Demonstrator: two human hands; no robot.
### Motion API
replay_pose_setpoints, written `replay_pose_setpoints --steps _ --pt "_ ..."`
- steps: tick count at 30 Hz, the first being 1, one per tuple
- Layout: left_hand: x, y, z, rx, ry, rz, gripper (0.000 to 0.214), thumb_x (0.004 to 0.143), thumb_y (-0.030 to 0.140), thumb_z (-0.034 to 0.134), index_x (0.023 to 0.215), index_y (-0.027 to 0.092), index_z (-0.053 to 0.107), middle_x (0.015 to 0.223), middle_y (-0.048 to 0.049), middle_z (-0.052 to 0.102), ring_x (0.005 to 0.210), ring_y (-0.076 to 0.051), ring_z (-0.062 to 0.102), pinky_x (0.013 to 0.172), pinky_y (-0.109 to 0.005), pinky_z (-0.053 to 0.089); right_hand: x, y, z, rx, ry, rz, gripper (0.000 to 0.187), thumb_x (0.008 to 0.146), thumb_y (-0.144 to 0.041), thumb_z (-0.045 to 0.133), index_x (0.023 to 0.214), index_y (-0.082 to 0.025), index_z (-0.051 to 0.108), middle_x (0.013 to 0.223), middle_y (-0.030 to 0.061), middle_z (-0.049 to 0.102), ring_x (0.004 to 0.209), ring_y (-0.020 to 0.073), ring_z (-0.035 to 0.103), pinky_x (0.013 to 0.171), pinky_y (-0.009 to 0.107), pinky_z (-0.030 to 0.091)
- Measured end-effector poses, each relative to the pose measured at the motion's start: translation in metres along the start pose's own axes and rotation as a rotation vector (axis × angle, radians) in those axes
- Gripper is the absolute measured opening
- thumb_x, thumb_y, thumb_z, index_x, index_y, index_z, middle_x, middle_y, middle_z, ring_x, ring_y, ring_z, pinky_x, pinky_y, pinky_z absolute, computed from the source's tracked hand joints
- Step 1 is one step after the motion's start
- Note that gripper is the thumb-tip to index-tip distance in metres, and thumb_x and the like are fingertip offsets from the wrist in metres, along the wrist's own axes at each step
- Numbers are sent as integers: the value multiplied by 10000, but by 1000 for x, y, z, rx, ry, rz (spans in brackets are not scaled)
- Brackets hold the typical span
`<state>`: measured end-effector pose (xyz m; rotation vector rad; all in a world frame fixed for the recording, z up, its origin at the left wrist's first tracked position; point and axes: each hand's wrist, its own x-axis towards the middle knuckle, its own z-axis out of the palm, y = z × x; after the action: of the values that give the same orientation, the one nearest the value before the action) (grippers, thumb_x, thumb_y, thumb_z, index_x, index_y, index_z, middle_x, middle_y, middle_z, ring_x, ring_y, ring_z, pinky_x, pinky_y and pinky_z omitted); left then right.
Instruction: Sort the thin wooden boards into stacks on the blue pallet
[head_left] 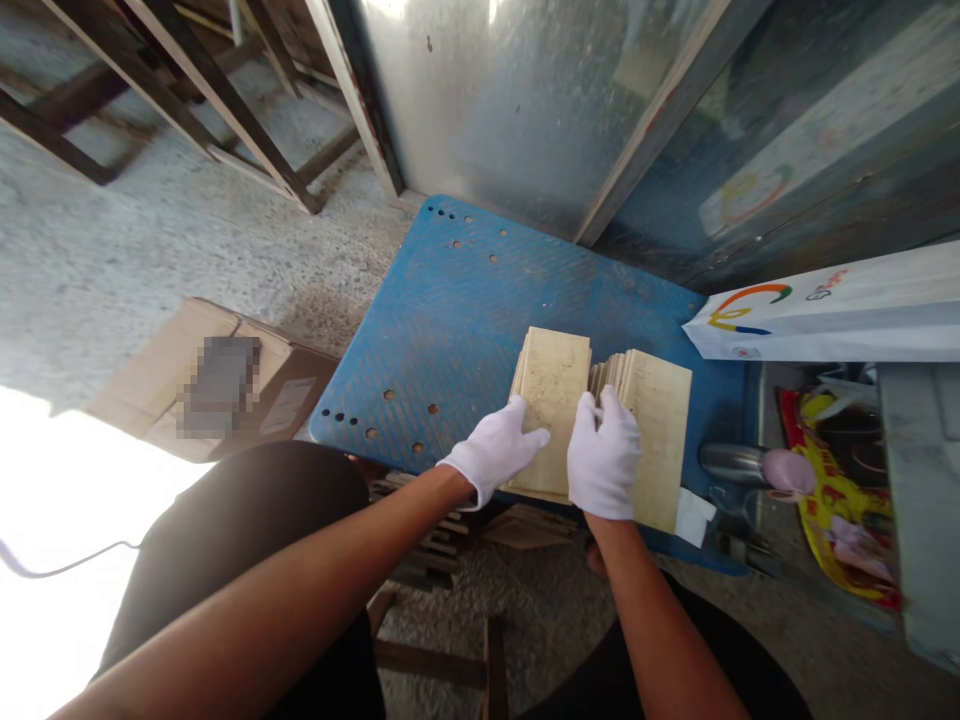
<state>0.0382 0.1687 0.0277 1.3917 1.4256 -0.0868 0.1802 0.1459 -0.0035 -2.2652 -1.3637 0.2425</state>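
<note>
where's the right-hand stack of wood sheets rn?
In the head view, the right stack lies on the blue board, right of centre, beside the left stack. The right hand rests on its left edge; a metal flask lies just right.

A blue perforated surface (465,300) sits over a rough grey concrete floor (112,260). Behind the surface rises a galvanised metal sheet (517,100) framed with wooden battens, and a dark panel continues the wall to the sheet's right. Dark wooden frames (187,90) lean on the floor, beyond the surface's far left corner. A flattened cardboard box (225,380) lies left of the surface. Harsh daylight bleaches the floor near that box.
</note>
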Motion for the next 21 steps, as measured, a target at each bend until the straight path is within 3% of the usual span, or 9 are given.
replay_pose_setpoints --steps 3,8,12,17,21 --pt "4 -3 4 12 21 11 494 869 420 479 1269 133 435 1188 -175 627 1105 -297 601 870 -347 471 6 4 -7 91 -14 108 480 901 -483 404 1070 -115 661 1044 153 678 969 250 615 850 353 448" --pt "8 -6 6 9 66 26 448 867 357 487 1240 111 456 1186 -170 624 1081 -277 608 872 -335 470 3 19 5 73 -337 318 524 856 -648 357 787 -197 613 654 74 632 698 244 591 634 329 426" --pt "7 -6 8 -14 22 -3 459 867 357 474 1245 95 465 1203 -184 614 1064 -261 616 858 -325 478 -2 24 12 84 -461 378 523 838 -697 330 712 -235 540 600 58 584 632 252 559 568 332 387" --pt "6 -6 9 -13 -1 -25 622 864 366 478 1384 51 349 1329 -209 528 1218 -273 524 965 -327 433 -3 25 14 97 -496 431 506 834 -705 321 687 -250 486 625 43 571 616 239 533 551 324 365" --pt "5 -4 9 8 -23 -68 680 858 382 489 1424 56 297 1334 -217 523 1212 -285 530 932 -338 451 -7 27 21 122 -458 430 501 831 -686 352 742 -230 541 713 60 623 681 241 565 596 329 403"
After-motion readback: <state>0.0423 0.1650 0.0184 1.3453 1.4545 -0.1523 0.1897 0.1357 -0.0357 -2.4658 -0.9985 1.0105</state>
